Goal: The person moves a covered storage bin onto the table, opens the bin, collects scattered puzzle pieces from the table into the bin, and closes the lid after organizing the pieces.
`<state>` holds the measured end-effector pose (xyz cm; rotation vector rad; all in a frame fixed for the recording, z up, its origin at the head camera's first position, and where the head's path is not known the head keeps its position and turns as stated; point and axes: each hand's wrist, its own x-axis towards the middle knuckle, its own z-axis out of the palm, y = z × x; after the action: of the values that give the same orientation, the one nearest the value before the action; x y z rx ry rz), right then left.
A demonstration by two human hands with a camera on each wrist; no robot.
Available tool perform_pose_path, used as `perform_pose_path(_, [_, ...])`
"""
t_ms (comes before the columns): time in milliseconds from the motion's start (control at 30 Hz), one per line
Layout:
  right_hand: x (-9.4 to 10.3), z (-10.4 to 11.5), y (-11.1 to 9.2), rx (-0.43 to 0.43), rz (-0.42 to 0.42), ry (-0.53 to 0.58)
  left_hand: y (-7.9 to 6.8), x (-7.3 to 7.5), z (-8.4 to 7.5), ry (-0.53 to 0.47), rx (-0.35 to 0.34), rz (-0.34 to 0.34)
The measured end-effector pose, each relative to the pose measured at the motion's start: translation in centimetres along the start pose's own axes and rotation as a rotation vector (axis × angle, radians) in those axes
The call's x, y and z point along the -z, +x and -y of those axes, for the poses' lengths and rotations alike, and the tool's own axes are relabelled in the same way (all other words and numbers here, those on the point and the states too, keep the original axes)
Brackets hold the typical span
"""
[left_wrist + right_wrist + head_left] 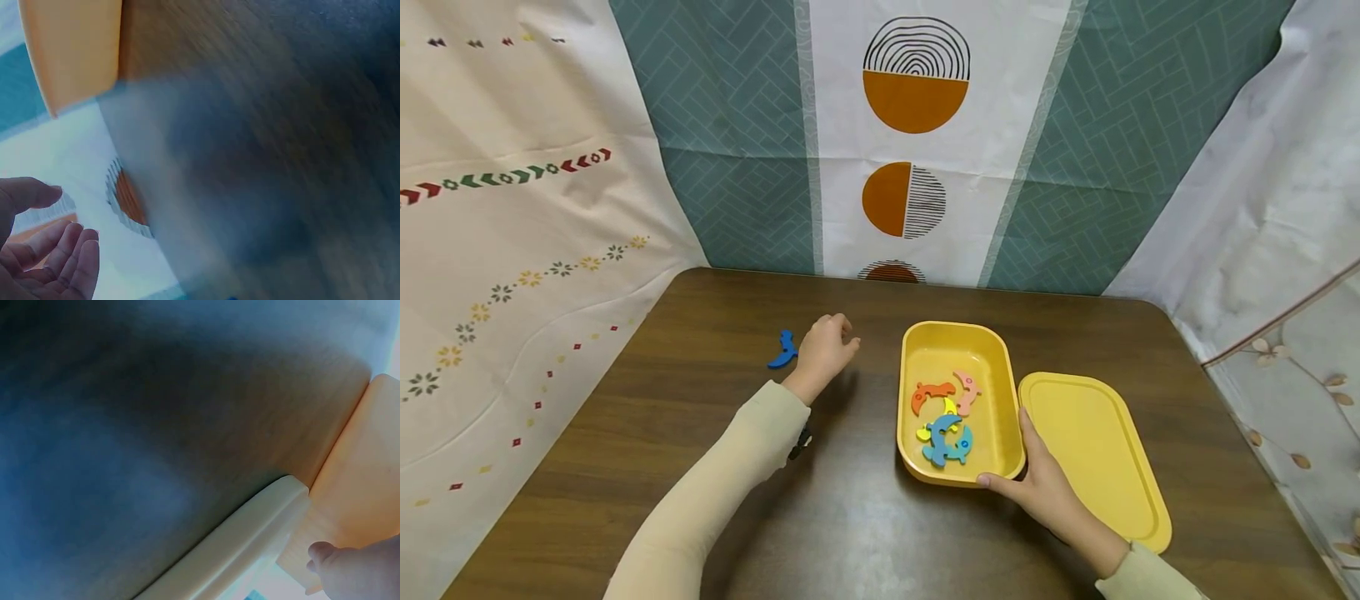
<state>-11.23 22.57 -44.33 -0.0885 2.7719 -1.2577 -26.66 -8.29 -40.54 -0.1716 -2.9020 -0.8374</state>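
Observation:
My left hand (826, 350) is above the table between a blue crescent-shaped piece (785, 350) and the yellow box (1011, 392). In the left wrist view its fingers (70, 253) are loosely bent and hold nothing, thumb apart from them. My right hand (1045, 483) holds the box by its near right corner, thumb at the near rim and fingers along the right side. Inside the box lie an orange piece (931, 393), a pink piece (967, 392), a blue piece (937, 450), a teal piece (963, 442) and a yellow piece (950, 407), partly covered.
A flat yellow lid (1093, 450) lies on the brown wooden table (850, 533), right of the box and partly behind my right hand. Patterned cloth (737, 167) hangs along the table's back and sides.

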Motion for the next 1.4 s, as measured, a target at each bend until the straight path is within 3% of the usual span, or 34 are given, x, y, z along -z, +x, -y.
perform_pose_path(433, [0.1, 0.0, 0.0, 0.012, -0.005, 0.001, 0.9, 0.0, 3.7, -0.041, 0.143, -0.060])
perform_pose_path(900, [0.4, 0.3, 0.0, 0.034, -0.010, 0.001, 1.2, 0.1, 6.8, 0.042, 0.257, -0.116])
perform_pose_path(1167, [0.3, 0.3, 0.1, 0.036, -0.009, 0.001, 1.2, 0.1, 7.2, 0.045, 0.339, -0.036])
perform_pose_path(1400, [0.2, 0.1, 0.0, 0.037, -0.015, -0.002, 1.0, -0.1, 7.5, 0.040, 0.358, -0.007])
